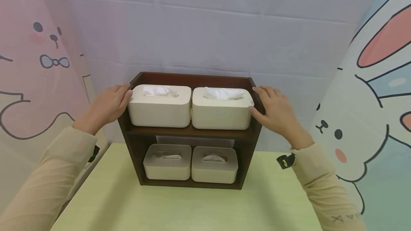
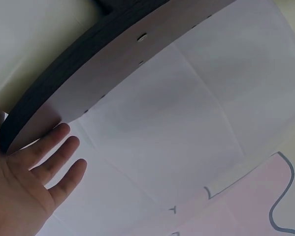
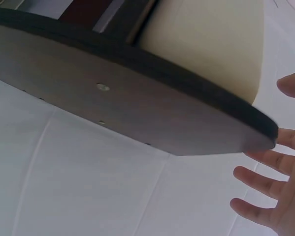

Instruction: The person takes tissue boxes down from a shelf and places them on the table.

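A dark brown two-tier wooden shelf stands upright on the table. On its upper tier sit two cream tissue boxes, a left one and a right one, tissue showing at their slots. My left hand is at the top of the left side panel, thumb on one side and fairly straight fingers along the outer face. At the right side panel is my right hand, fingers spread and thumb in front, apart from the panel in the right wrist view.
Two more tissue boxes, left and right, stand on the lower tier. Under the shelf is a pale yellow-green table. A pale cloth hangs behind, with rabbit-printed cloth at the sides.
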Demonstrator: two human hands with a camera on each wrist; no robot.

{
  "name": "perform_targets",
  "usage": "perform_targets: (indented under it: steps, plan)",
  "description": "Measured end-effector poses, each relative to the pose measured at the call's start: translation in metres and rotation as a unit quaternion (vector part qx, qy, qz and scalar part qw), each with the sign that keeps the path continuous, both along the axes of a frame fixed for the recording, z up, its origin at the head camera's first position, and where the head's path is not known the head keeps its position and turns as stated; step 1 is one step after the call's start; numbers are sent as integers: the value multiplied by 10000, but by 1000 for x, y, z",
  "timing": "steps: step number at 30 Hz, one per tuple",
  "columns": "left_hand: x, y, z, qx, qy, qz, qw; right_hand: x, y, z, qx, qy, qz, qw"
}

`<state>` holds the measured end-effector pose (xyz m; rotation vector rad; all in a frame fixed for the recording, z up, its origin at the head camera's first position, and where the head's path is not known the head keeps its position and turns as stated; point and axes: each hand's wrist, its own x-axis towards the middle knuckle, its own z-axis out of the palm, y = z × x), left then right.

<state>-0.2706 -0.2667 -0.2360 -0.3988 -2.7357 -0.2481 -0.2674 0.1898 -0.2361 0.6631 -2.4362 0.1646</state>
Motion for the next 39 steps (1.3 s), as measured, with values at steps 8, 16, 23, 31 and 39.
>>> perform_targets:
  steps: [8, 16, 23, 31, 39]
  plan:
    - [-11, 1, 9, -106, -103, 93, 9998, 0, -20, 17, 449, -198, 177, 9986]
    - [-13, -4, 10, -177, 69, 187, 9996, -13, -38, 27, 879, -926, 116, 9917]
    - [-15, -9, 3, -153, 347, -50, 9993, -27, -46, 25, 1176, -1446, 120, 9824]
    - [-16, -8, -3, 175, 490, 22, 9986, -40, -50, 24, 1304, -2049, 31, 9701]
    - [-15, -8, -8, 325, 584, -11, 9978, -50, -54, 31, 1380, -2698, 42, 9530]
